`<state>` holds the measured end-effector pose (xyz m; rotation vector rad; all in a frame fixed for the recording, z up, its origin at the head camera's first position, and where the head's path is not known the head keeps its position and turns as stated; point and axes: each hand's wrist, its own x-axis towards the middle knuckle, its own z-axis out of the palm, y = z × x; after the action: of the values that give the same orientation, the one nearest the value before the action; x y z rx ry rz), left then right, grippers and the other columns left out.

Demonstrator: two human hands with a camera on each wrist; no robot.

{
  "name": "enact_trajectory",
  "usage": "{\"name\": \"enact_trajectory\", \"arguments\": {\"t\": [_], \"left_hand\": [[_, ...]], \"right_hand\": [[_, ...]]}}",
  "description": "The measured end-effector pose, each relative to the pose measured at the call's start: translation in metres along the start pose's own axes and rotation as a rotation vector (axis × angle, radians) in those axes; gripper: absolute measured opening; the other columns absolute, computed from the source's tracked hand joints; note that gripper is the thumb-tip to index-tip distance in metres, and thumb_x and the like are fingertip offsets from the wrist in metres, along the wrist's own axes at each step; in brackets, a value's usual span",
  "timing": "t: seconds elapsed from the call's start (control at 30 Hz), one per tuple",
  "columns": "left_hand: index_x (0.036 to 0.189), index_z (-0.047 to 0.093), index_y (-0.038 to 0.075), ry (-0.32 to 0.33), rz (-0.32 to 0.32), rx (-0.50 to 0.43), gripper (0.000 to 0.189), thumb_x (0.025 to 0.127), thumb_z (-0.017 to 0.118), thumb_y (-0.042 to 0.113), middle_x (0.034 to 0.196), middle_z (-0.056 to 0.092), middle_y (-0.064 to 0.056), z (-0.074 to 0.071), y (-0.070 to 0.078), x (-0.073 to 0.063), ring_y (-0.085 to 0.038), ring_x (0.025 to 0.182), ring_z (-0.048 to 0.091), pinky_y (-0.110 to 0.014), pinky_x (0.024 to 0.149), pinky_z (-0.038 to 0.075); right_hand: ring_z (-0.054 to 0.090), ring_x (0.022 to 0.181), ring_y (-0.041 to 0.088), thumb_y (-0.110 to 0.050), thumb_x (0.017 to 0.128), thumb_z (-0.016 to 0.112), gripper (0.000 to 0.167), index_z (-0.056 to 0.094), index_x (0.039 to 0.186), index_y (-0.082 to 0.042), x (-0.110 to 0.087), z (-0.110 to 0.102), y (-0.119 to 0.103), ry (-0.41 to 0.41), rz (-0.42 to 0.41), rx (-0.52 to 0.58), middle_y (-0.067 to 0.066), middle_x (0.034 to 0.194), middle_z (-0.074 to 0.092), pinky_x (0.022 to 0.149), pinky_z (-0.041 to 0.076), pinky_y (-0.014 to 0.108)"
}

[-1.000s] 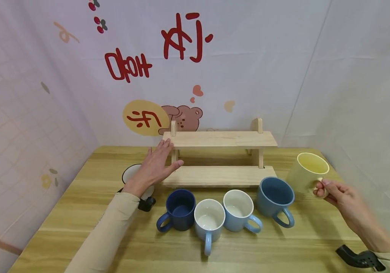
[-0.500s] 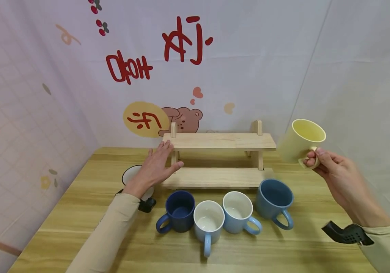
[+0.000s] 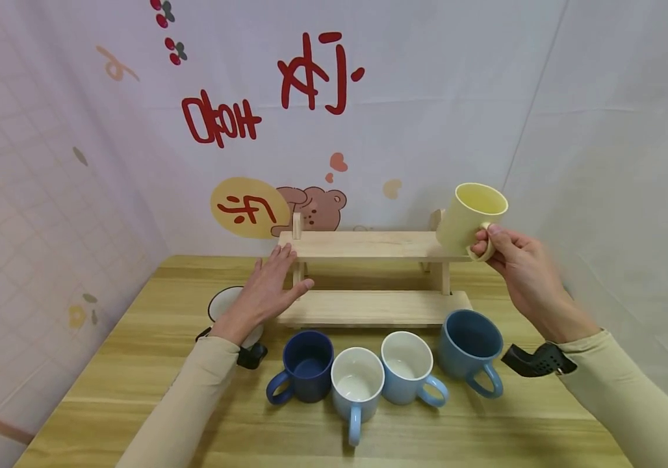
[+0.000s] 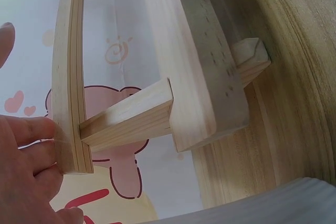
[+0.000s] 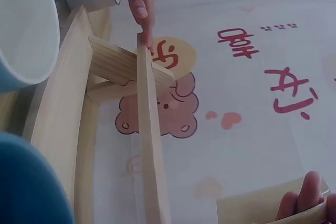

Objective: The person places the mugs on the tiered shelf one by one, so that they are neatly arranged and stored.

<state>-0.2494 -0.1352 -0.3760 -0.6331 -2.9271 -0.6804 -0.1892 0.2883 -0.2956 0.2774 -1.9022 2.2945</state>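
Observation:
My right hand (image 3: 524, 260) grips the handle of a pale yellow mug (image 3: 457, 224), which is upright with its rim facing up. The mug overlaps the right end of the upper board (image 3: 363, 244) of a two-tier wooden shelf. In the right wrist view, part of the yellow mug (image 5: 247, 208) shows at the bottom edge with fingers curled at its handle. My left hand (image 3: 264, 292) lies with extended fingers at the left end of the upper board. Seen from the left wrist, fingertips (image 4: 44, 129) touch that board's end (image 4: 71, 145).
Before the lower board (image 3: 363, 307) stand a dark blue mug (image 3: 310, 385), two light blue mugs with white insides (image 3: 346, 403), (image 3: 398, 385) and a larger steel-blue mug (image 3: 459, 361). A dark-rimmed white mug (image 3: 223, 300) is partly hidden behind my left forearm. A printed cloth (image 3: 427, 97) hangs behind.
My right hand has raised the yellow mug from low on the right and carried it left to the shelf's right end. The left hand keeps its place.

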Motion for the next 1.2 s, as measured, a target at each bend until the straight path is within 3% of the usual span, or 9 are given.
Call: {"name": "enact_trajectory", "arguments": {"t": [0.6, 0.8, 1.0, 1.2], "left_hand": [[0.161, 0.029, 0.000, 0.003, 0.000, 0.008, 0.091, 0.100, 0.052, 0.063, 0.171, 0.017, -0.016, 0.004, 0.001, -0.001, -0.033, 0.159, 0.007, -0.060, 0.124, 0.002], [0.161, 0.030, -0.001, 0.007, 0.005, 0.001, 0.091, 0.100, 0.051, 0.064, 0.170, 0.019, -0.016, 0.006, 0.001, -0.003, -0.034, 0.159, 0.008, -0.061, 0.124, 0.003], [0.161, 0.029, 0.000, -0.002, -0.004, -0.001, 0.090, 0.101, 0.052, 0.063, 0.171, 0.018, -0.016, 0.006, 0.001, -0.004, -0.033, 0.159, 0.008, -0.060, 0.124, 0.004], [0.162, 0.027, 0.000, -0.006, -0.005, 0.029, 0.092, 0.101, 0.050, 0.065, 0.171, 0.015, -0.016, 0.002, -0.001, 0.000, -0.035, 0.159, 0.008, -0.061, 0.124, 0.004]], "right_hand": [[0.061, 0.092, 0.010, -0.030, 0.106, 0.059, 0.035, 0.067, 0.112, 0.003, 0.027, 0.032, 0.032, 0.041, 0.120, -0.110, -0.005, 0.090, 0.070, 0.090, 0.049, 0.019], [0.065, 0.092, 0.007, -0.026, 0.107, 0.057, 0.031, 0.068, 0.112, 0.003, 0.033, 0.035, 0.043, 0.054, 0.113, -0.097, -0.005, 0.092, 0.071, 0.092, 0.049, 0.017], [0.065, 0.094, 0.007, -0.026, 0.108, 0.056, 0.040, 0.063, 0.118, 0.012, 0.034, 0.037, 0.050, 0.067, 0.110, -0.144, -0.006, 0.091, 0.071, 0.092, 0.049, 0.018], [0.065, 0.104, 0.004, -0.036, 0.109, 0.053, 0.057, 0.056, 0.134, 0.015, 0.042, 0.036, 0.047, 0.041, 0.167, -0.265, -0.011, 0.093, 0.073, 0.107, 0.045, 0.025]]}}
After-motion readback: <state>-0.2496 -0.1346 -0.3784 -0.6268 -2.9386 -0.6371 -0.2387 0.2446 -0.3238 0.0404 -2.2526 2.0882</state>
